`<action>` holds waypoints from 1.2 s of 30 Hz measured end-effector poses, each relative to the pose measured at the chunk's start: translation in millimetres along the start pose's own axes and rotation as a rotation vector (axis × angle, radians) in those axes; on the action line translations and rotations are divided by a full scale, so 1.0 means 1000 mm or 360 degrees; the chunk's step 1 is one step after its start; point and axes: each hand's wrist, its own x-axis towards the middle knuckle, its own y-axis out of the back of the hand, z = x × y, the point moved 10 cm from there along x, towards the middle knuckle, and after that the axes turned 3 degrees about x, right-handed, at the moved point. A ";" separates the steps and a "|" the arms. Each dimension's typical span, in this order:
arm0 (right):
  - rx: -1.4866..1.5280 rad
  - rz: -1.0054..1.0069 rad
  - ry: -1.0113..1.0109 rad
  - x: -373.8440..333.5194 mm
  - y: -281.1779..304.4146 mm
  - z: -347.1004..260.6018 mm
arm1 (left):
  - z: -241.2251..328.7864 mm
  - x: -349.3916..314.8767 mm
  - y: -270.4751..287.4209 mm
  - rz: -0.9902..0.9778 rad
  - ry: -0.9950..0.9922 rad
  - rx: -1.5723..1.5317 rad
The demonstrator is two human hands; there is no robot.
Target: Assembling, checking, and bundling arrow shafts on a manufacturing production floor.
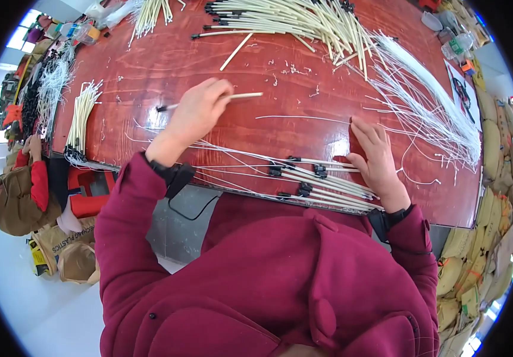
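My left hand (200, 113) is closed around a thin cream stick (247, 95) with a black end piece, held above the red table. The black end shows on one side of the hand, the plain end on the other. My right hand (375, 156) rests on the table, thumb apart from the stretched fingers. Its fingertips touch a thin white cord (304, 118) that runs leftward over the tabletop. Beside and below that hand, a row of cream sticks (334, 189) with black ends and white cords lies along the near edge.
A large pile of cream sticks (292, 21) lies at the far side of the red table (167, 65). Loose white cords (429, 101) spread at the right. A bundle of corded sticks (83, 116) lies at the left. Another person (15, 184) sits beyond the left edge.
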 end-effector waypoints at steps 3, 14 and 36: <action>0.0005 0.0011 0.0015 0.000 -0.001 -0.002 | -0.017 -0.035 0.002 -0.0130 0.0275 -0.0065; -0.0005 0.0022 -0.0032 -0.001 -0.003 -0.004 | -0.006 -0.050 -0.009 -0.0173 0.0356 -0.0054; -0.0030 -0.0001 -0.0021 0.001 -0.003 -0.005 | 0.002 -0.036 -0.019 -0.0146 0.0239 0.0028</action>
